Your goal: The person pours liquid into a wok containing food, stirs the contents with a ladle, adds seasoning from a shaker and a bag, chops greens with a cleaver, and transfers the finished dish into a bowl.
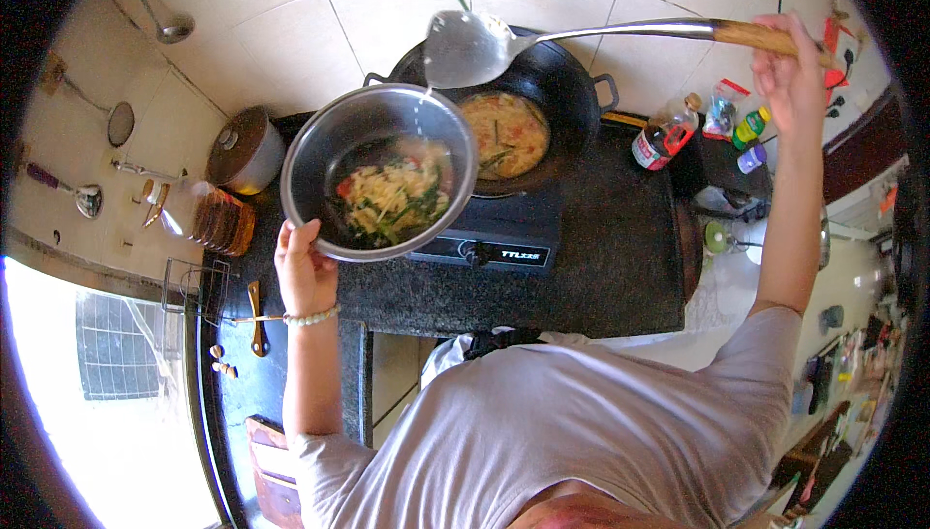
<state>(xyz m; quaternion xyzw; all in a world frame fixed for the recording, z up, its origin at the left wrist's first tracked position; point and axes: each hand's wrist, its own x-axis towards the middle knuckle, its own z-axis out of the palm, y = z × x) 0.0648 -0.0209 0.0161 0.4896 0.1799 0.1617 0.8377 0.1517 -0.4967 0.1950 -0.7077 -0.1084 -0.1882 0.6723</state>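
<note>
My left hand (305, 267) grips the near rim of a stainless steel bowl (309, 158), which is tilted. Cooked food (396, 198) with pale yellow pieces, green leaves and red bits lies in the bowl. In my right hand (788, 75) is the wooden handle of a steel wok spatula (465, 49). Its blade is raised over the bowl's far rim and the wok, and liquid drips from its corner into the bowl. Behind the bowl, a black two-handled wok (574, 100) sits on the gas stove (476, 249), holding soupy food (505, 133). The bowl hides part of the wok.
Left of the stove stand a lidded pot (251, 151) and a large oil bottle (218, 220). A dark sauce bottle (665, 133) and small containers (750, 129) stand at right. Ladles (173, 29) hang on the tiled wall. A peeler-like wooden-handled tool (256, 322) lies on the counter.
</note>
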